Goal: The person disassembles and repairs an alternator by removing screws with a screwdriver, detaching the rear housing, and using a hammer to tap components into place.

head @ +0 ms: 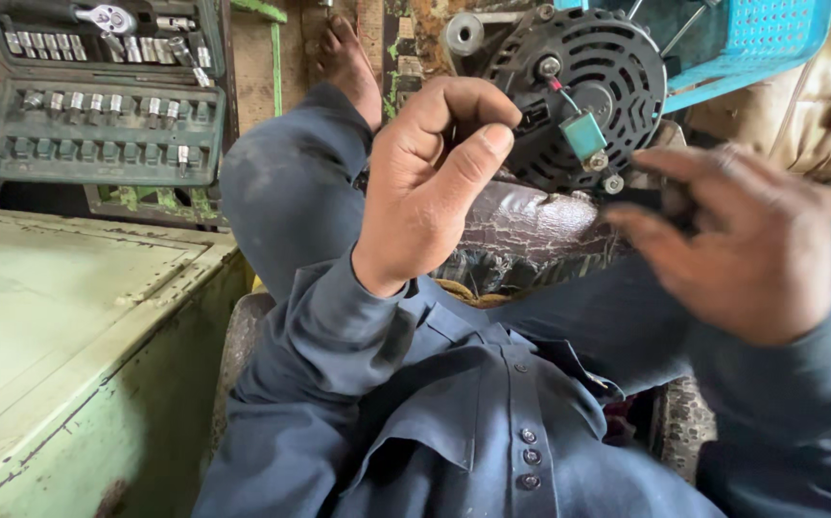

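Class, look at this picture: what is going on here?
A seated person in dark blue clothes has a black alternator resting on a cracked cushion on their lap. The left hand pinches at its back cover; the blurred right hand is beside it. An open socket set lies to the left.

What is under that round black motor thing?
The black motor rests on a cracked dark leather pad across the person's lap. Behind it sits a blue basket. The right hand hides the pad's right end, and the left hand covers the motor's left edge.
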